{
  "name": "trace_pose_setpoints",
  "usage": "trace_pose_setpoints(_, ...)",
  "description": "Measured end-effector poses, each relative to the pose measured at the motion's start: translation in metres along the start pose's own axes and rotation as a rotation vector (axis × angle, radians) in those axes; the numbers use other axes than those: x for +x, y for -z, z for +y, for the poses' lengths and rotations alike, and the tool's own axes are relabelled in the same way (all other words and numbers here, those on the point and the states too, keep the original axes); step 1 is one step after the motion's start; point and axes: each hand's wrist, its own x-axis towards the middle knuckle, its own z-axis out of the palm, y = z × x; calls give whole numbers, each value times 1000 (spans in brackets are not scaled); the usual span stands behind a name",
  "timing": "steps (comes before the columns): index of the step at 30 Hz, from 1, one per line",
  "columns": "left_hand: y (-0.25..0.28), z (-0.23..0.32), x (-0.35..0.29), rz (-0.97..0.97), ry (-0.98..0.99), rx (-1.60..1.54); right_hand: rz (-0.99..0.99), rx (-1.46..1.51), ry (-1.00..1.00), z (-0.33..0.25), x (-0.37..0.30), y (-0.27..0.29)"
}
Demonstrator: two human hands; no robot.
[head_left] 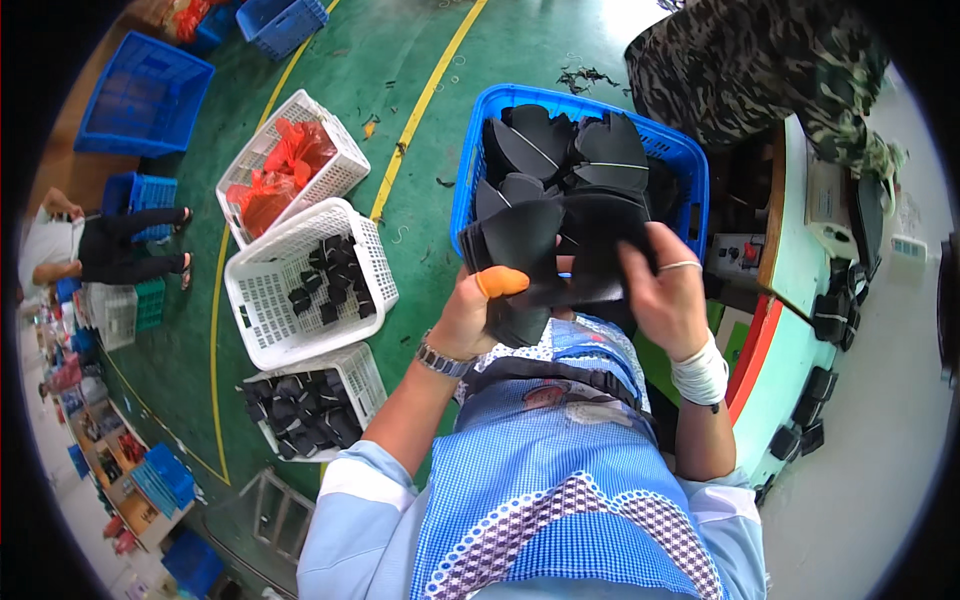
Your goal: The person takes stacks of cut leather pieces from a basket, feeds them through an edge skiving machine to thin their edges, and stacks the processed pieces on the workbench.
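Note:
A stack of thin, black curved pieces is gripped in my left hand, whose thumb wears an orange finger cot. The stack fans out in front of my apron. At its right end, my right hand is next to the dark pieces; its fingers are smeared by motion, so their grip is unclear. A pale band crosses one of its fingers, and a thick bundle of white bands circles that wrist. Just beyond my hands stands a blue crate with several banded bundles of black pieces.
On the left, white baskets stand in a row: one with red bags, two with black bundles. A bench with a red edge runs along my right, under camouflage cloth. Another person stands far left.

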Motion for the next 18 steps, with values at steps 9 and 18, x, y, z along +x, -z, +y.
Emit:
trace_pose_setpoints(9,-3,-6,-6,397,-168,430,-207,99,187,-2,-11,-36)
trace_pose_setpoints(18,5,-10,-16,411,-142,433,-293,201,-145,-4,-1,-47)
